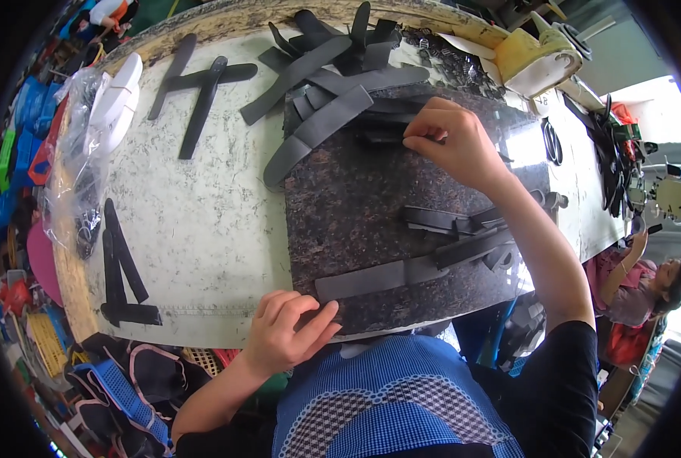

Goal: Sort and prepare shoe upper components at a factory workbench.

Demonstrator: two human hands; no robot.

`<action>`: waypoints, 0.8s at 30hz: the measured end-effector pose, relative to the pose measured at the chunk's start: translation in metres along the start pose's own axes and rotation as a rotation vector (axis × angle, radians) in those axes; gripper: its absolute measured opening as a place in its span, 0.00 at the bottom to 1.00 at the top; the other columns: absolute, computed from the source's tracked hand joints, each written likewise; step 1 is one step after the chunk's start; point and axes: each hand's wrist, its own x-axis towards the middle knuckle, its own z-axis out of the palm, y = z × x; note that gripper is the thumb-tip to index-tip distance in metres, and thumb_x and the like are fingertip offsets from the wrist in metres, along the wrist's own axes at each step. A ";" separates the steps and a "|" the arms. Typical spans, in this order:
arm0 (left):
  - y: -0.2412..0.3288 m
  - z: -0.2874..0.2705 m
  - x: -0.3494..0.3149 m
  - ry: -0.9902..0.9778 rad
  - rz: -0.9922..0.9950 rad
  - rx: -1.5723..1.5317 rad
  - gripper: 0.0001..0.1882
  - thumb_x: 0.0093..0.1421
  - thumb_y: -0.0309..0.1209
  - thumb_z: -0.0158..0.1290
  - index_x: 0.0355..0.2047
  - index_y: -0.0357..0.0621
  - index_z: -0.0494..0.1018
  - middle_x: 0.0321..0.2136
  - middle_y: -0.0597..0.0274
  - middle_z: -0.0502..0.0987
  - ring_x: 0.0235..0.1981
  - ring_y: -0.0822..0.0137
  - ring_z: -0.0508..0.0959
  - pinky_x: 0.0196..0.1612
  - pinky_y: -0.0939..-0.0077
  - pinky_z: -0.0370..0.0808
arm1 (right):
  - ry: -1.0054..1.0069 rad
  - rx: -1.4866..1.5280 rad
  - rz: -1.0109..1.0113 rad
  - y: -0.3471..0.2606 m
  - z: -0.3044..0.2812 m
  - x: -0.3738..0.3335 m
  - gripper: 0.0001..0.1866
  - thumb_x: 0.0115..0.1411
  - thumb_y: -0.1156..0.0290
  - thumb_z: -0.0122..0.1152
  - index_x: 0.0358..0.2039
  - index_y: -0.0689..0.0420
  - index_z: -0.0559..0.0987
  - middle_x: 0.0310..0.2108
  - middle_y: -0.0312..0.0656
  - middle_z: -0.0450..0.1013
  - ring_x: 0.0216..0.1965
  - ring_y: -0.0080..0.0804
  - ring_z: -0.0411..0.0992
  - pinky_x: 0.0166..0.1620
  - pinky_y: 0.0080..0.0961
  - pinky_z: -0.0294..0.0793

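Note:
My right hand reaches over the dark speckled slab with thumb and fingertips pinched at the end of a black strap. Just beyond it lies a heap of black leather-like straps, some with rounded ends. My left hand is at the table's near edge, fingers loosely bent and apart, holding nothing I can see. Close to its fingertips is the end of a long flat black strap. Several more curled straps lie on the slab below my right forearm.
Straps also lie crossed at the far left and in a loose group at the near left of the white table. White sole-shaped pieces sit by clear plastic. A yellowish machine stands far right; another person is at right.

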 end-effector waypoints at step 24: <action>-0.002 0.007 -0.010 0.150 -0.034 0.042 0.19 0.55 0.34 0.69 0.48 0.50 0.87 0.32 0.69 0.70 0.35 0.64 0.70 0.41 0.66 0.67 | -0.327 0.635 0.579 -0.104 -0.039 -0.079 0.40 0.80 0.43 0.29 0.41 0.60 0.87 0.21 0.29 0.62 0.25 0.21 0.59 0.35 0.24 0.58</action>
